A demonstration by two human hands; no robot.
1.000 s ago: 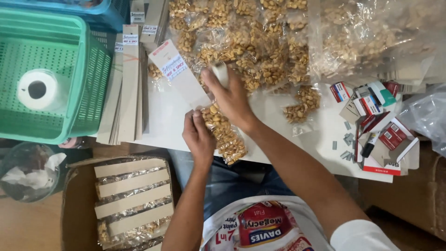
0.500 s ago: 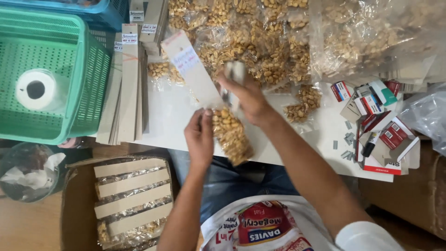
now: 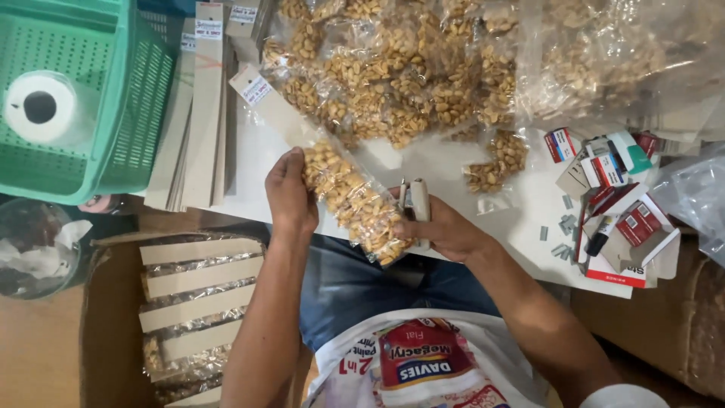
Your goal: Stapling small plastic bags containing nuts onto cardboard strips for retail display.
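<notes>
White counter (image 3: 453, 162) piled with peanut packs along far edge. Left hand (image 3: 291, 198) grips clear peanut bag (image 3: 355, 200) with cardboard header, held over near edge. Right hand (image 3: 445, 227) clenched round stapler (image 3: 418, 204), steadying bag's lower end. Looks like mid-sealing; next staple needs header lined up square.

Bare white tabletop (image 3: 445, 162) between peanut bags (image 3: 393, 83) and staple boxes (image 3: 612, 189).
</notes>
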